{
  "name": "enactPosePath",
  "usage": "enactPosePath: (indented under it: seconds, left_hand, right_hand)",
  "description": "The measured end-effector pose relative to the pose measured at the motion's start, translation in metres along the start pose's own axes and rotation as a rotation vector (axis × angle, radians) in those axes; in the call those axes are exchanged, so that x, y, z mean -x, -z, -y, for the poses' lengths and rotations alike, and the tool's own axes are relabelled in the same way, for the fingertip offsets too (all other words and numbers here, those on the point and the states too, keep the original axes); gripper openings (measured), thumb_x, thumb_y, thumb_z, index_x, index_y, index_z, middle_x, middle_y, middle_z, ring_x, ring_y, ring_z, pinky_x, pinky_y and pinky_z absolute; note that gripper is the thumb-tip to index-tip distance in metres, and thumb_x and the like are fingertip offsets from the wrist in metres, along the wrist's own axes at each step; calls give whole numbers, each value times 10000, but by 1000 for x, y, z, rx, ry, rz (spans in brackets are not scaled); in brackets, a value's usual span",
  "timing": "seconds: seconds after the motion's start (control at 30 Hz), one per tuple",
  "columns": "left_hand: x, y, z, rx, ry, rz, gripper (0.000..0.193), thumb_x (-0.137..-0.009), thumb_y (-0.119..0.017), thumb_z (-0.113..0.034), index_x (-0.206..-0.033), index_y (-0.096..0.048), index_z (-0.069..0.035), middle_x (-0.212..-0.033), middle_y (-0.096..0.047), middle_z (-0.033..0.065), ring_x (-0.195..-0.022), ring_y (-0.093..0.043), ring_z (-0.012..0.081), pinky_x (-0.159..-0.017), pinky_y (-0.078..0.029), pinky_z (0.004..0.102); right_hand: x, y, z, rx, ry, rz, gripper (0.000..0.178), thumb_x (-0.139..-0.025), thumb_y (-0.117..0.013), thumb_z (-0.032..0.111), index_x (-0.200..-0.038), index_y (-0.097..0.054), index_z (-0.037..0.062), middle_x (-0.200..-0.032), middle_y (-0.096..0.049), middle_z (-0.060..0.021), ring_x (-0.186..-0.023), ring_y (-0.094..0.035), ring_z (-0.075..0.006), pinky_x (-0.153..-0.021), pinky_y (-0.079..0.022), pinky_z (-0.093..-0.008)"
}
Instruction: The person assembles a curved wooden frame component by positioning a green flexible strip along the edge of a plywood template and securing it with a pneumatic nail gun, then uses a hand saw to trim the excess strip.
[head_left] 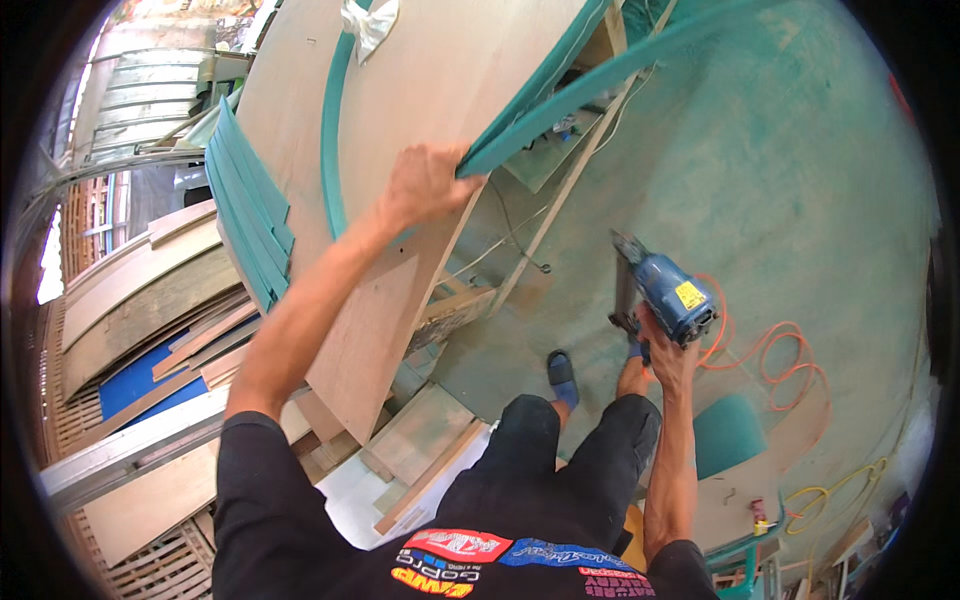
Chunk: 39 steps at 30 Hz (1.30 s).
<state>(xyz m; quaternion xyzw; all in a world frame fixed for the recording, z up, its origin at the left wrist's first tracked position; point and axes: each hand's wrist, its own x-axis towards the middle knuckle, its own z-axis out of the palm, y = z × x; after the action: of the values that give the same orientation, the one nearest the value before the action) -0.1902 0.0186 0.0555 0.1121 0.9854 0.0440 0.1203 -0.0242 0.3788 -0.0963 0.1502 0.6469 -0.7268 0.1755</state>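
My left hand (428,188) is closed around the end of a long teal strip (610,75), at the edge of a pale plywood worktable (440,90). From my grip the strip runs up and away to the right, past the table's edge. Low at my right side, my right hand (672,350) grips a blue nail gun (672,290) with a yellow label. Its nose points up and to the left, over the floor and apart from the strip. An orange air hose (790,335) trails beside the tool. Another teal strip (333,130) lies curved on the tabletop.
A white cloth (371,28) is on the table's far part. Overlapping teal boards (245,205) stand left of it, near stacked wood planks (150,285). Wooden pieces (425,440) lie below the table by my legs. A yellow hose (820,495) is at the lower right.
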Motion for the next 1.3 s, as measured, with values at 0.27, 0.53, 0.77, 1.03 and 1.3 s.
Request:
enactPosePath:
  seconds: [0.27,0.53,0.77,1.03,1.3]
  left_hand:
    - [-9,-7,10,-49,-154,-114,342,-807,-778,-318,-900,-757,11,-660,-637,194,-600,-630,297,-650,-505,429]
    - [-6,-13,14,-196,-205,-264,418,-793,-780,-367,-910,-764,35,-847,-715,262,-846,-713,385,-843,-536,446]
    - [12,-20,-2,-134,24,-294,372,-771,-809,-324,-923,-769,13,-864,-728,252,-851,-731,390,-840,-554,452]
    - [26,-31,-2,-172,-16,-469,354,-721,-851,-288,-859,-688,-5,-820,-714,232,-787,-715,390,-748,-541,461]
    - [44,-21,-50,-495,208,-346,338,-783,-850,-239,-1027,-769,-20,-1065,-768,154,-946,-736,286,-782,-607,391]
  right_hand:
    - [-43,-165,-135,305,749,-18,566,-724,-853,198,-1208,-638,-1,-1157,-707,-109,-1074,-684,-232,-978,-491,-369]
    - [-74,-179,-98,-79,692,35,364,-842,-830,102,-1164,-686,12,-1047,-745,-89,-956,-728,-228,-907,-555,-362]
    - [-105,-159,-60,92,864,112,483,-695,-805,170,-1119,-712,-43,-887,-729,-147,-763,-712,-287,-751,-549,-331]
    - [-111,-135,11,726,1458,134,649,-611,-782,119,-1257,-725,97,-700,-583,-69,-627,-617,-249,-612,-499,-387]
    - [-101,-134,71,1155,1901,141,569,-631,-850,174,-1185,-717,170,-763,-656,-44,-700,-678,-268,-627,-530,-404]
